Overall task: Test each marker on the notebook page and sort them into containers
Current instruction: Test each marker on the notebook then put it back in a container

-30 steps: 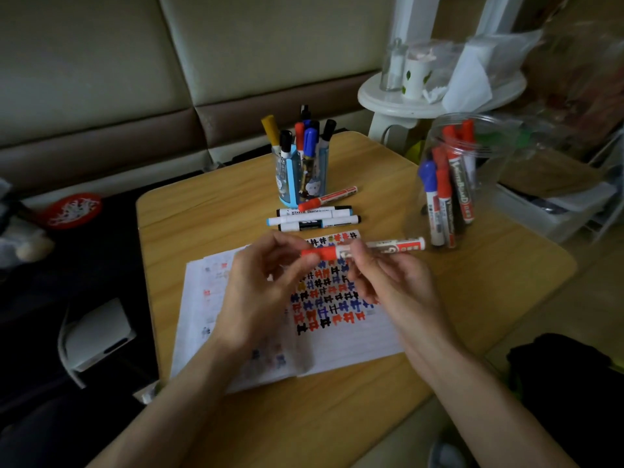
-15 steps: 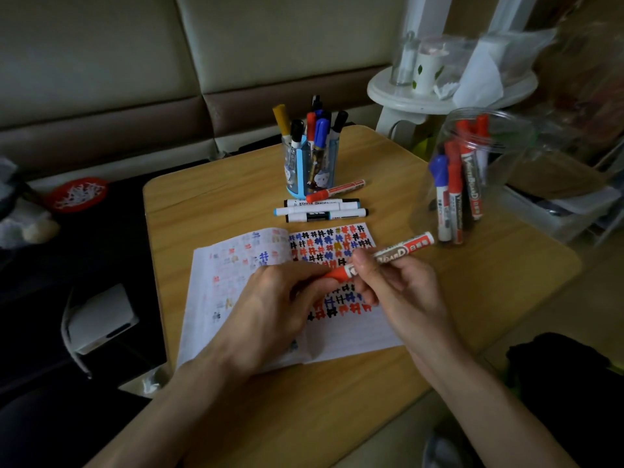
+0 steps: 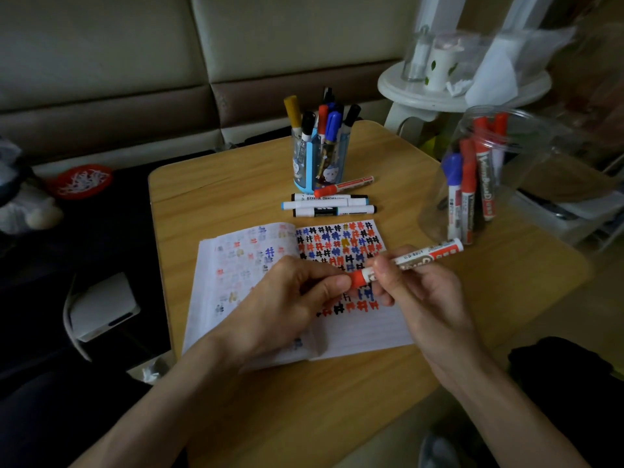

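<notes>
Wooden tabletop [image 3: 236,184], notebook [image 3: 364,325] open near the front edge.
Right hand [image 3: 422,295] grips a red marker [image 3: 412,258] over it, left hand [image 3: 287,305] pinching the cap [image 3: 359,276].

Dimly lit: cream-and-brown sofa back [image 3: 135,62] far beyond the left hand [image 3: 287,305], round white side table [image 3: 439,94] beyond the right hand [image 3: 422,292], light wooden table [image 3: 219,197] under both.

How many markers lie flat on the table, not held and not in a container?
4. A red marker lies by the blue cup; between it and the notebook lie a far marker, a middle marker and a near marker. None seems hidden.
</notes>
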`<state>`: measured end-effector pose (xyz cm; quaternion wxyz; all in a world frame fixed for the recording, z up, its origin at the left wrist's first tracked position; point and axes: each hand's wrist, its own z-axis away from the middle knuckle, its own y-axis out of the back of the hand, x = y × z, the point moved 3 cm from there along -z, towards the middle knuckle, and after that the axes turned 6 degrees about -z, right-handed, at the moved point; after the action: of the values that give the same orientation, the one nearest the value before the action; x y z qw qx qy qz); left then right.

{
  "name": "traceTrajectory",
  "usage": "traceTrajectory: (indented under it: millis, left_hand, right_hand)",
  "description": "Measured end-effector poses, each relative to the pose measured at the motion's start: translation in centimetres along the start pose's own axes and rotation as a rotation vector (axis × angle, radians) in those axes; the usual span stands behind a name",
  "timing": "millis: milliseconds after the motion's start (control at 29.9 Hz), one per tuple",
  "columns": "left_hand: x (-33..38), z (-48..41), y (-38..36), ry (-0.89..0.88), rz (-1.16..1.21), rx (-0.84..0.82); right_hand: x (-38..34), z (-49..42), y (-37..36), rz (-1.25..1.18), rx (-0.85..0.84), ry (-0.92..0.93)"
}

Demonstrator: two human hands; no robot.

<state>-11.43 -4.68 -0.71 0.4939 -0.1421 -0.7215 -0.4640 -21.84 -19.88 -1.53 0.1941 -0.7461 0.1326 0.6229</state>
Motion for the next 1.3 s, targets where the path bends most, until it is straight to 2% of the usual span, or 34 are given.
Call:
traceTrajectory:
  millis: [201,368,602,736,903,937,1004,1071,1171,1305]
  left_hand:
    - [-0.2,0.0,0.3,0.017,0.024,-0.011]
    - [0.0,0.4,-0.3,-0.043,-0.053,0.072]
    - [0.2,0.1,-0.7,-0.066,0.042,0.206]
    - [-0.1,0.0,-1.1,-0.135,-0.12,0.187]
    - [0.3,-0.1,-1.2,-0.081,-0.033,0.101]
    - [0.2,0.0,-1.0,-0.062,0.0,0.084]
    - [-0.4,0.2,0.6,-0.021,0.004,0.096]
    - [-1.6,0.3,3.1,0.015,-0.032,0.161]
    - [-2.1,0.8,4.0,0.025,0.034,0.183]
    - [-1.7,1.0,1.7,-0.007,0.007,0.126]
  right_hand:
    - [-0.4,-0.1,0.1,0.012,-0.032,0.025]
    - [0.1,-0.1,-0.2,0.02,-0.009,0.011]
    - [0.2,0.1,-0.5,-0.131,0.018,-0.061]
    - [0.5,0.3,-0.4,-0.077,0.065,-0.055]
    - [0.4,0.3,-0.3,-0.037,0.021,-0.052]
    - [0.1,0.3,-0.2,-0.049,0.039,-0.067]
    - [-0.4,-0.1,1.7,-0.148,0.225,-0.12]
    - [-1.3,-0.8,4.1,-0.203,0.34,-0.079]
    - [-0.7,-0.8,3.9,-0.032,0.184,-0.068]
    - [1.0,-0.6,2.9,0.07,0.103,-0.12]
